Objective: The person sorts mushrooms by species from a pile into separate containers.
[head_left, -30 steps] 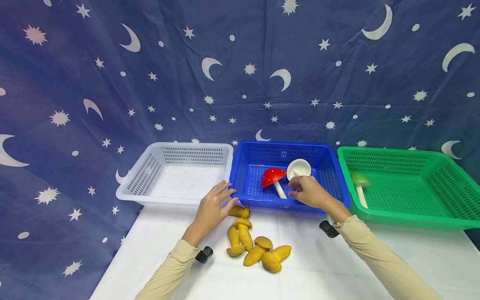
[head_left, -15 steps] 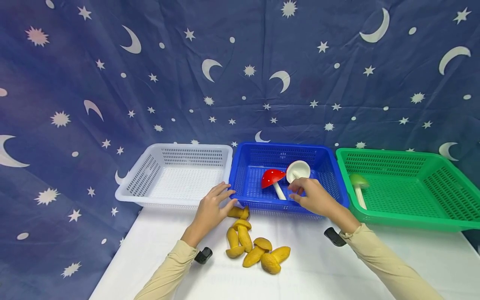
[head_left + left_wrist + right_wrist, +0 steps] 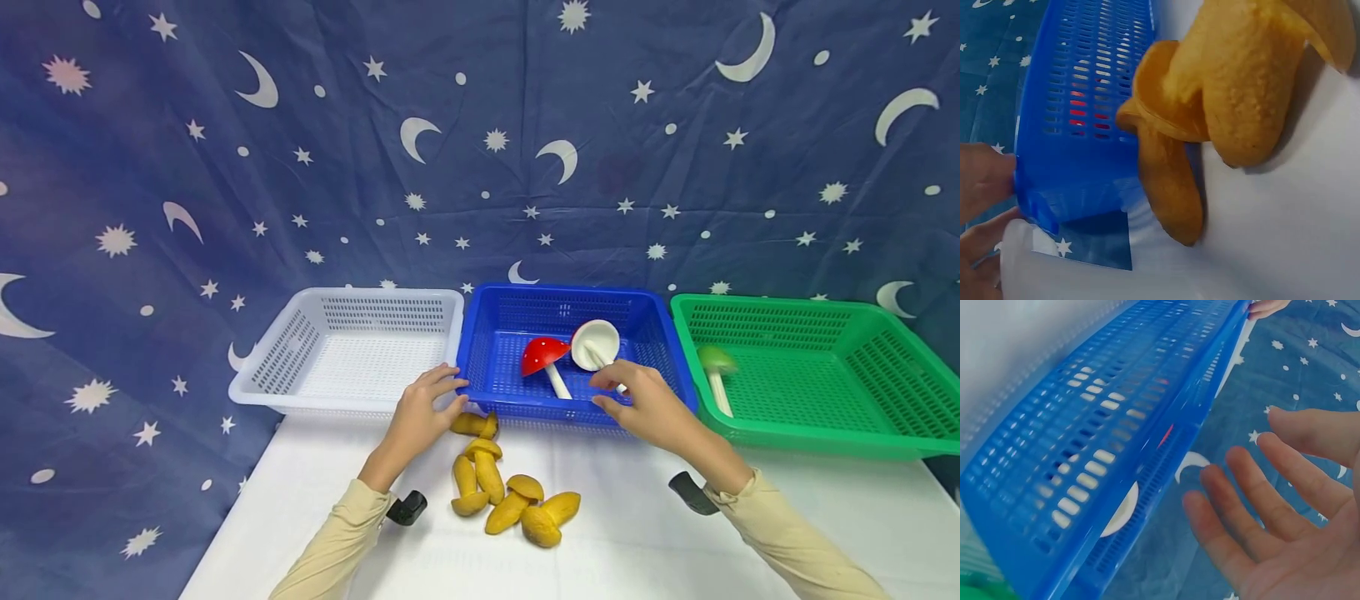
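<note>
My right hand (image 3: 643, 407) hovers over the front edge of the blue basket (image 3: 525, 407), its fingers loosely bent and holding nothing in the right wrist view. Beneath its fingertips lies a red-capped toy mushroom (image 3: 595, 335), tipped so the white underside and stem show. To its left, another red toy mushroom with white dots (image 3: 543, 357) lies in the same basket. My left hand (image 3: 420, 417) has its fingers spread, with fingertips at the blue basket's front left corner, beside the white basket (image 3: 330, 402). Several yellow toy mushrooms (image 3: 510, 508) lie on the table below, one close to the left thumb.
On the right stands a green basket (image 3: 817, 437) with one green-capped mushroom (image 3: 717, 367) inside. All three baskets sit in a row along the back of the white-covered table (image 3: 630, 533). A dark blue curtain (image 3: 465, 150) with moons and stars hangs behind.
My right hand has drawn back slightly to the right and toward me, uncovering more of the tipped red mushroom's stem. The left hand stays at the basket corner.
</note>
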Tool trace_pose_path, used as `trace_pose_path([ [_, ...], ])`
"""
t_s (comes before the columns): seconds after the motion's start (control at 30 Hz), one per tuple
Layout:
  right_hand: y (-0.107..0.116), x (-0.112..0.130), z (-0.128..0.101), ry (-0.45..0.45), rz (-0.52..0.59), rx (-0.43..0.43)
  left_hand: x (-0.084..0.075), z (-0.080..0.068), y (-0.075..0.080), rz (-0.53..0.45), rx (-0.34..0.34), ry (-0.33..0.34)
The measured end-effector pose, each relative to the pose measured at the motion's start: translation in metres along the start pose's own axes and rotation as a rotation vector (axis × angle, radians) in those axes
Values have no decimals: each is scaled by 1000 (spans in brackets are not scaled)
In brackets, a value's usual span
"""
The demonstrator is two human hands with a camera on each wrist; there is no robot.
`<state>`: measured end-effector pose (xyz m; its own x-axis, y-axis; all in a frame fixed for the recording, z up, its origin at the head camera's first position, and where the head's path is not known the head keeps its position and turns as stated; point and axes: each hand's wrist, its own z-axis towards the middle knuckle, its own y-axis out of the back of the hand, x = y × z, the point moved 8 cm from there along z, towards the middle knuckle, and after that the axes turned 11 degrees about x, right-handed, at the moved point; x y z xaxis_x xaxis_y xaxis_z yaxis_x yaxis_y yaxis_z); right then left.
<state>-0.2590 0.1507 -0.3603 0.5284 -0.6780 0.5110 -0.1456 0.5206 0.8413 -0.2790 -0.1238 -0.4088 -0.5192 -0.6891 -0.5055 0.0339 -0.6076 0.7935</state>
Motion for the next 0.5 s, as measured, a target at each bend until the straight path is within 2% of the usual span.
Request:
trace_pose_path([
  [0.13, 6, -7, -12, -36, -51, -24, -1, -2, 0, -9, 22, 40],
  [0.23, 11, -15, -21, -65, -99, -53, -5, -6, -1, 0, 17, 47],
  [0.37, 18, -28, -33, -59, -154, -126, -16, -15, -2, -14, 3, 12],
  [0.5, 22, -42, -43, -64, -187, -193, -33, -23, -3, -67, 3, -37],
])
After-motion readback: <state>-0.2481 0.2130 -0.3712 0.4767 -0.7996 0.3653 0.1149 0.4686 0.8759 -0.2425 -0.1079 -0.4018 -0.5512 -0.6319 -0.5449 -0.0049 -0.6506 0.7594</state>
